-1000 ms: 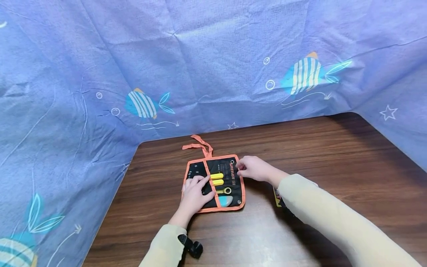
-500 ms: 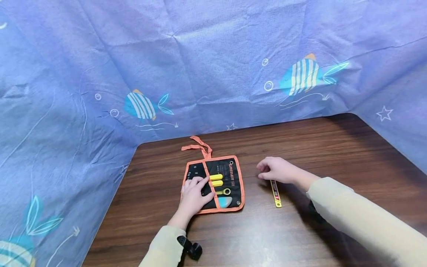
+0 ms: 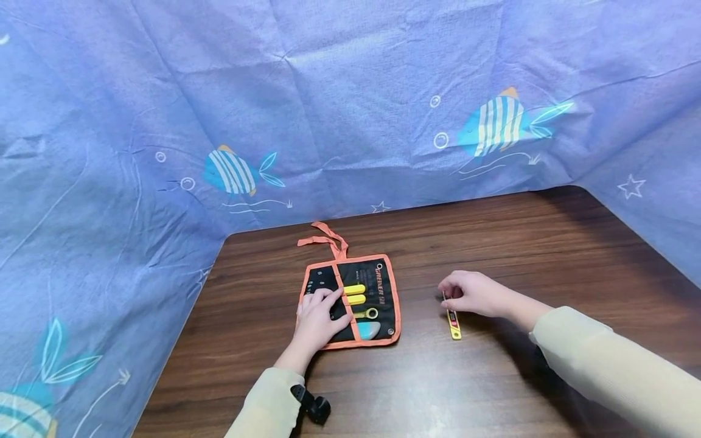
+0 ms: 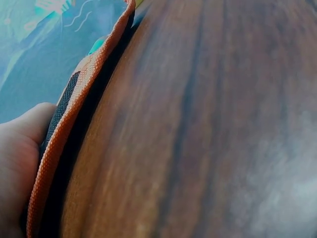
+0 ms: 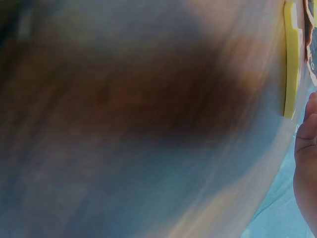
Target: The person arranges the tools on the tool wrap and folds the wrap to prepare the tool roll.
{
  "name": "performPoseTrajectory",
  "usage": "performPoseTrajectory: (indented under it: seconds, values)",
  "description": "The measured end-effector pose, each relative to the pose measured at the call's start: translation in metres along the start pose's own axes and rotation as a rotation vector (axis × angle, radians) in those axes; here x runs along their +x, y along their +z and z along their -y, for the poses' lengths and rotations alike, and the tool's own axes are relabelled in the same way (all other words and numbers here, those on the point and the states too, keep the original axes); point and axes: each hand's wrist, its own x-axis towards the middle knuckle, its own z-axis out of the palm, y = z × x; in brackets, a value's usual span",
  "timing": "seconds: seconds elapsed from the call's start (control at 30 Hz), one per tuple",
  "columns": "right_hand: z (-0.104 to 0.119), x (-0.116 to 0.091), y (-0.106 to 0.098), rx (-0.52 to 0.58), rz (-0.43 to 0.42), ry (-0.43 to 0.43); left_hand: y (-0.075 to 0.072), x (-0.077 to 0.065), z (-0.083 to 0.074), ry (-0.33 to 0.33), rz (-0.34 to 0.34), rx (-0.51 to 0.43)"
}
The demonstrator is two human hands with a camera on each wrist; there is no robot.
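A black tool pouch with orange edging (image 3: 390, 292) lies spread on the table in the head view. My left hand (image 3: 316, 319) rests on its left half, fingers spread, thumb by the orange middle band. In the pouch sit two yellow-ended tools (image 3: 355, 294), a ring-ended wrench (image 3: 372, 313) and a teal-and-grey rounded end (image 3: 370, 330). To the right, a slim yellow utility knife (image 3: 455, 328) lies flat. My right hand (image 3: 471, 293) hovers over its far end, thumb and fingers apart on either side. The right wrist view shows a gap between fingers and knife (image 5: 292, 64).
Orange tie straps (image 3: 331, 239) stretch from the pouch's far edge. A brown wooden table (image 3: 520, 231) carries everything, with a blue fish-patterned cloth (image 3: 350, 121) hanging behind and at the sides. Each wrist wears a camera, the left one black (image 3: 317, 409).
My right hand has moved from the pouch's right edge rightward, then down to the yellow utility knife. My left hand has stayed on the pouch.
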Motion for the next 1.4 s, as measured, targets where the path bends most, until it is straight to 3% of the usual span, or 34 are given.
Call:
performPoseTrajectory:
  seconds: [0.33,0.7,1.4]
  values:
    - [-0.003,-0.012,0.007,0.006,-0.032,0.001,0.001,0.0,0.002,0.018,-0.017,0.016]
    - [0.0,-0.013,0.017,-0.086,-0.107,-0.004,0.002,-0.001,0.0,0.01,-0.01,0.026]
    - [0.006,-0.008,0.022,-0.026,-0.117,0.025,0.002,-0.001,0.0,-0.002,-0.008,0.038]
